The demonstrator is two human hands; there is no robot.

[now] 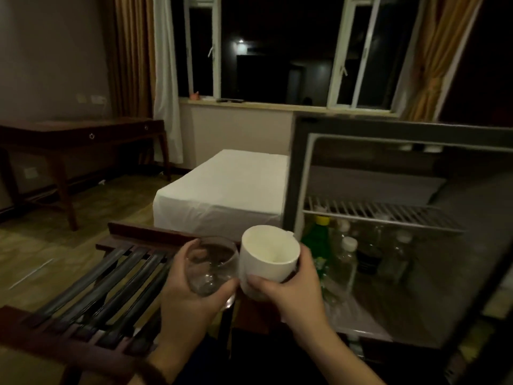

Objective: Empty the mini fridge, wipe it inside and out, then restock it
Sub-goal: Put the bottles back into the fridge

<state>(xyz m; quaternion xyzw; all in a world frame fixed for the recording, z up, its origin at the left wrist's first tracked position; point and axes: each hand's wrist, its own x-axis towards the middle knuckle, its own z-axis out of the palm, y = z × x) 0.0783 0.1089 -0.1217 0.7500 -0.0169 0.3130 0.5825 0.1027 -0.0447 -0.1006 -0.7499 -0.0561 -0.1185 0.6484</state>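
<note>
Both forearms reach forward from the bottom edge, side by side, each hand holding a vessel upright at the same height. The left hand (191,284) cups a clear wine glass (212,266) from below and from the left; its thumb curls up the near-left side of the bowl and its fingers wrap round the far side, showing through the glass. The right hand (294,282) grips a white mug (268,258); its thumb presses the near face low down and its fingers curl round the right side, near the handle. Glass and mug touch or almost touch between the two thumbs.

Just right of the right hand's fingers stands the open mini fridge (374,195). Under its wire shelf (383,215) are a green bottle (315,240) with a yellow cap and several clear bottles (347,259). Left of the left hand's fingers lies a slatted wooden rack (105,287); beyond the fingertips is a white bed (224,190).
</note>
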